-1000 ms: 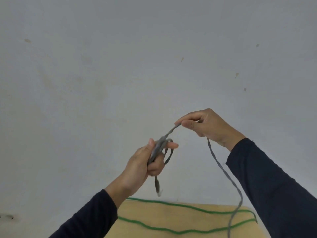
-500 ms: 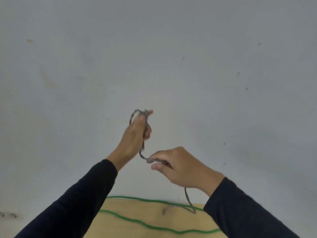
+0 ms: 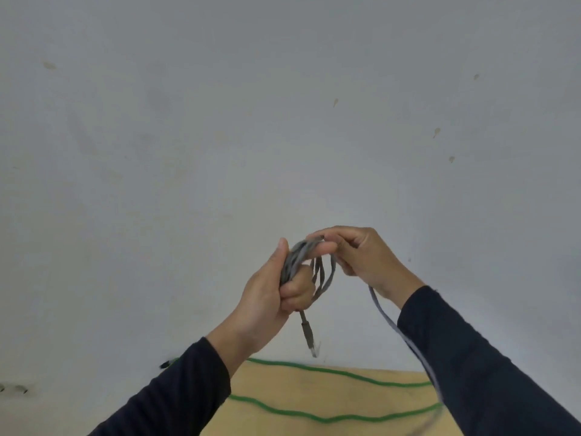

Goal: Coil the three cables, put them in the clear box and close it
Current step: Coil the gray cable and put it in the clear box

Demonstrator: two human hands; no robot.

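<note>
My left hand [image 3: 267, 297] is raised in front of the wall and grips several loops of a grey cable [image 3: 323, 278]. The cable's plug end [image 3: 309, 336] dangles below that fist. My right hand [image 3: 361, 256] pinches the same cable at the top of the loops, touching my left fingertips. The free length of grey cable [image 3: 390, 322] runs down past my right sleeve toward the table. A green cable [image 3: 314, 416] lies in long curves on the wooden table [image 3: 298, 391] below. The clear box and a third cable are out of view.
A plain grey-white wall [image 3: 220, 152] fills most of the view, directly behind the hands. Only the far edge of the table shows at the bottom. A small dark end [image 3: 165, 364] of something pokes out at the table's left corner.
My right hand rose from below my left hand up to the top of the loops, laying another turn of grey cable on. My left hand lowered and shifted right.
</note>
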